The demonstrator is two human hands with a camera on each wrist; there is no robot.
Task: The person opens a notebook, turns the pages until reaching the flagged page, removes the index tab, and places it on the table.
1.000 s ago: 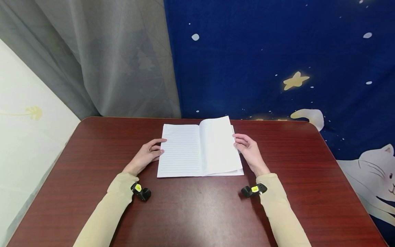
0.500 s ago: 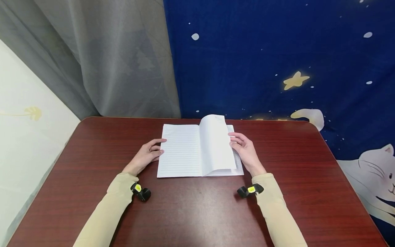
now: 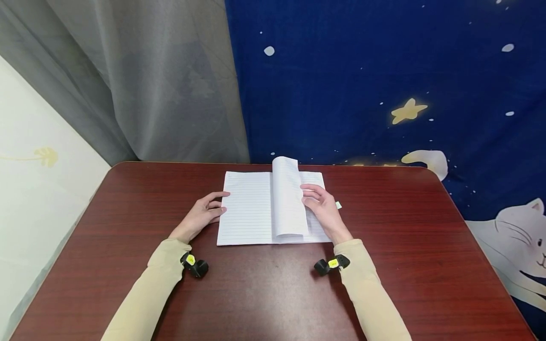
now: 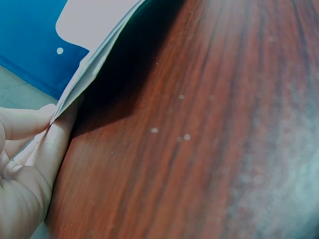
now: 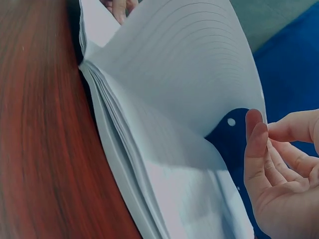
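An open notebook (image 3: pixel 247 208) with ruled white pages lies on the table. At its left edge my left hand (image 3: pixel 204 214) pinches the left-side pages between thumb and fingers; the left wrist view shows the thumb above and a finger beneath the edge. Over the right half, my right hand (image 3: pixel 323 208) pinches the outer edge of a raised page (image 3: pixel 289 199). That page curves up from the spine and bends toward the left. In the right wrist view the thumb and fingers meet at the lifted page's edge (image 5: pixel 261 94).
The notebook rests near the far edge of a dark red wooden table (image 3: pixel 273 289). A small pale green tab (image 3: pixel 339 205) sticks out past the notebook's right side. Behind the table hang a grey curtain (image 3: pixel 170 94) and a blue starry cloth (image 3: pixel 341 85).
My right hand has moved left with the page, which now curls up more sharply near the spine. More of the ruled page beneath shows. My left hand has stayed in place.
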